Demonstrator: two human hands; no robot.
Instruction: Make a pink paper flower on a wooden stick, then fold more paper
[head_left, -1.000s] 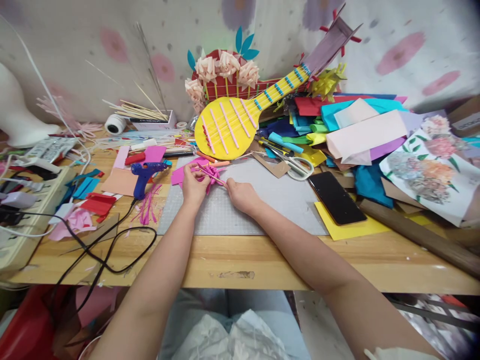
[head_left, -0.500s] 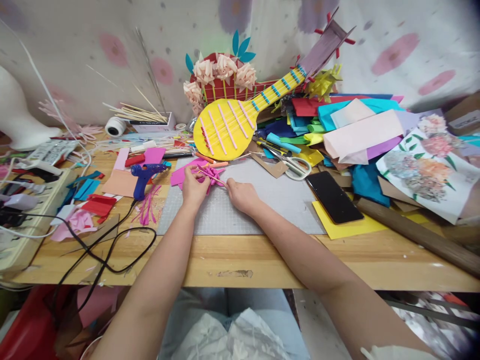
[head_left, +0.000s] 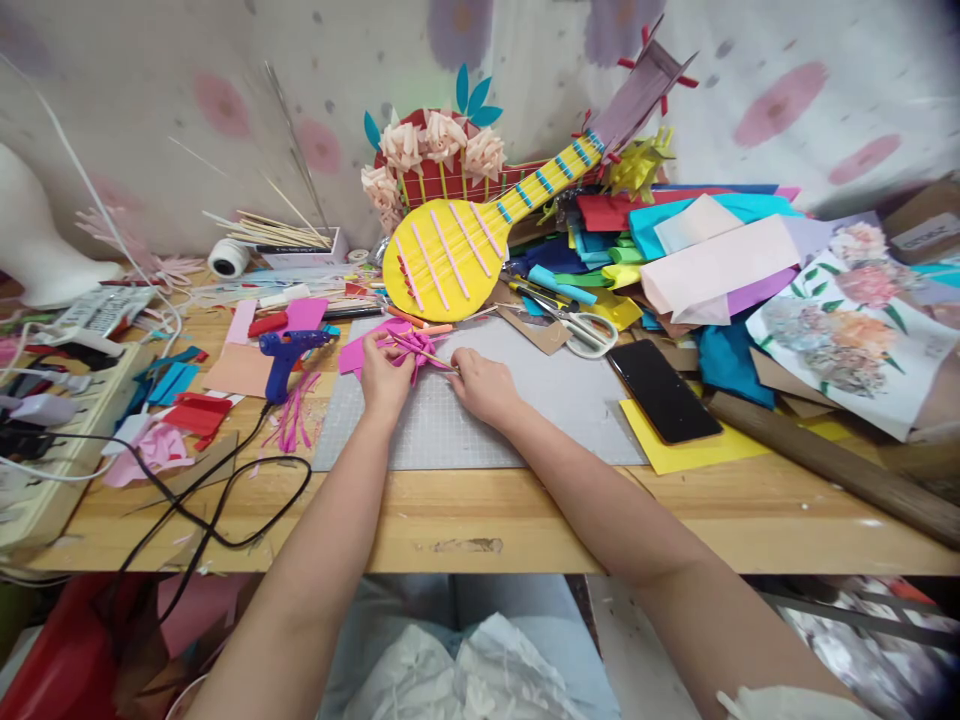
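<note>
My left hand (head_left: 385,375) is closed on a magenta paper flower (head_left: 418,345) with thin, curled petals, held just above the grey cutting mat (head_left: 555,430). A thin wooden stick (head_left: 426,354) lies slantwise across the flower. Its right end is pinched between the thumb and fingers of my right hand (head_left: 480,382). Where the stick meets the petals is too small to make out exactly. Flat magenta paper (head_left: 355,352) lies on the mat behind my left hand.
A blue glue gun (head_left: 289,362) with a black cord stands left of the mat. Behind it leans a yellow paper lute (head_left: 442,270). Scissors (head_left: 589,335), a phone (head_left: 664,390) and a brown tube (head_left: 825,465) lie to the right. A power strip (head_left: 75,440) sits far left.
The view has shifted slightly. My right hand still pinches the stick, whose angle over the flower has changed a little; the left hand keeps its hold.
</note>
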